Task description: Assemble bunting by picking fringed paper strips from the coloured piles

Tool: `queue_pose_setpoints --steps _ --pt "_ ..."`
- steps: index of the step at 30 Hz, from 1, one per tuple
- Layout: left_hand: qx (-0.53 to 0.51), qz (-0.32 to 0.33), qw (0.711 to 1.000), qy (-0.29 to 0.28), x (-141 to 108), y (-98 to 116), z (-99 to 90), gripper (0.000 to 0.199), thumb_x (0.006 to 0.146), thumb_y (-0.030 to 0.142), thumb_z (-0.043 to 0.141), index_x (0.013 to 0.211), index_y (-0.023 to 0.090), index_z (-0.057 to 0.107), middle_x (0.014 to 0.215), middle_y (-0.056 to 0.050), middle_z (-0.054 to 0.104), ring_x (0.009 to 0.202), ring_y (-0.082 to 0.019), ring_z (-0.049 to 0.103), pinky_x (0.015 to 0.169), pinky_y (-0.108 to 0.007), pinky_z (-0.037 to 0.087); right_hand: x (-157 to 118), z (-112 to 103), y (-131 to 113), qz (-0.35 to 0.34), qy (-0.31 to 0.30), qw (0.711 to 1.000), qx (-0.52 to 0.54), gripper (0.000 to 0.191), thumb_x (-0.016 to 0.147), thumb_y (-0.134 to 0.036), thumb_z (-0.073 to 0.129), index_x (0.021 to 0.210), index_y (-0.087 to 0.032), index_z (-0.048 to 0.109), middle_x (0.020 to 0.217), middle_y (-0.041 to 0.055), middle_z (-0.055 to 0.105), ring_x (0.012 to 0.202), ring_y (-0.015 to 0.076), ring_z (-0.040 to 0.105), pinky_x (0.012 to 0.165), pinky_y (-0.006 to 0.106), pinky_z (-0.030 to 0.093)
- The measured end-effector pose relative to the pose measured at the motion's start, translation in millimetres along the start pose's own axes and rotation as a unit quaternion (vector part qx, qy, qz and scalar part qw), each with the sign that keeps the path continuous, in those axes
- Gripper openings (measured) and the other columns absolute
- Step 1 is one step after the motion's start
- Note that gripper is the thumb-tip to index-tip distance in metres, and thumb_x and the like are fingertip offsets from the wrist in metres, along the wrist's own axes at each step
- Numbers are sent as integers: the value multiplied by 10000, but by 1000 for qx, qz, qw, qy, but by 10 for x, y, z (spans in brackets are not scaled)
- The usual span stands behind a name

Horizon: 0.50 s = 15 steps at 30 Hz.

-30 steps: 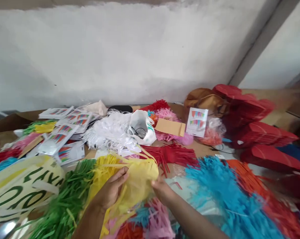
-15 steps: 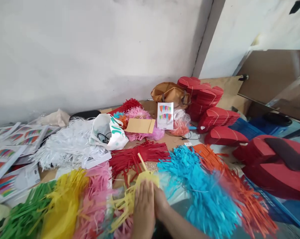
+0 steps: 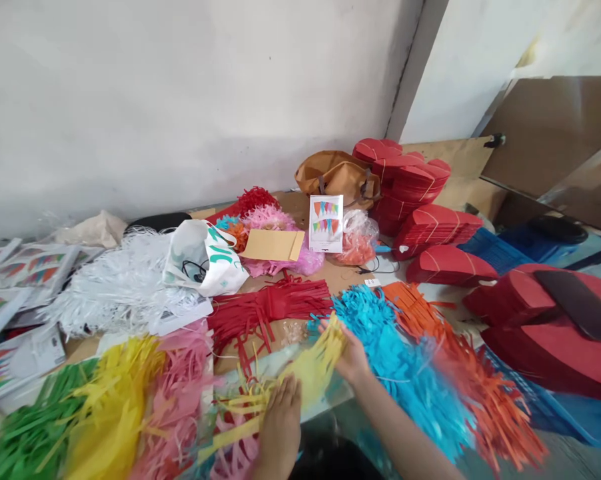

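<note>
A: Since half a second ago my hands have parted. Right hand pinches the yellow fringe strip's far end at 1 o'clock; left hand presses flat, fingers spread, on its near end.

B: Progress?

A: Strip stretched out between pink pile and blue pile; not yet laid down, I judge.

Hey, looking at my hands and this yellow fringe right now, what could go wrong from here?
1. The yellow fringe is thin cut paper stretched between the left hand and right hand; pulling harder may tear strips.
2. Its loose ends lie against the pink fringe and red fringe, so strands might tangle or mix colours.
3. The right hand sits against the blue fringe and may drag it out of place.
</note>
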<state>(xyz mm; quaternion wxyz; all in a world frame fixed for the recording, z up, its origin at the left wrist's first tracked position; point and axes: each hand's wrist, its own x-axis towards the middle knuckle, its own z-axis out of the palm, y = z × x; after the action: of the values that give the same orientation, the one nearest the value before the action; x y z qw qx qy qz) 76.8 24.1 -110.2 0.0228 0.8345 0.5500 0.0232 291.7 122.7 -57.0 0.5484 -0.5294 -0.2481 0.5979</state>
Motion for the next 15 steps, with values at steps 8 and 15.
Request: queue_pose_setpoints --steps 8,15 --pt "-109 -35 988 -106 113 283 123 630 777 -14 364 1327 204 579 1402 -85 563 1324 -238 495 1115 -438 408 -620 -582 234 -254 -145 826 -482 402 798 -436 613 1130 -210 625 1193 134 649 1192 321 530 1104 518 255" --pt "-172 -58 971 -154 127 -49 -188 424 828 74 430 1092 234 721 1254 -51 686 1197 -209 599 1057 -367 428 -480 -267 606 -185 -310 674 -645 180 920 -236 500 859 -199 665 847 44 708 868 199 630 905 347 347"
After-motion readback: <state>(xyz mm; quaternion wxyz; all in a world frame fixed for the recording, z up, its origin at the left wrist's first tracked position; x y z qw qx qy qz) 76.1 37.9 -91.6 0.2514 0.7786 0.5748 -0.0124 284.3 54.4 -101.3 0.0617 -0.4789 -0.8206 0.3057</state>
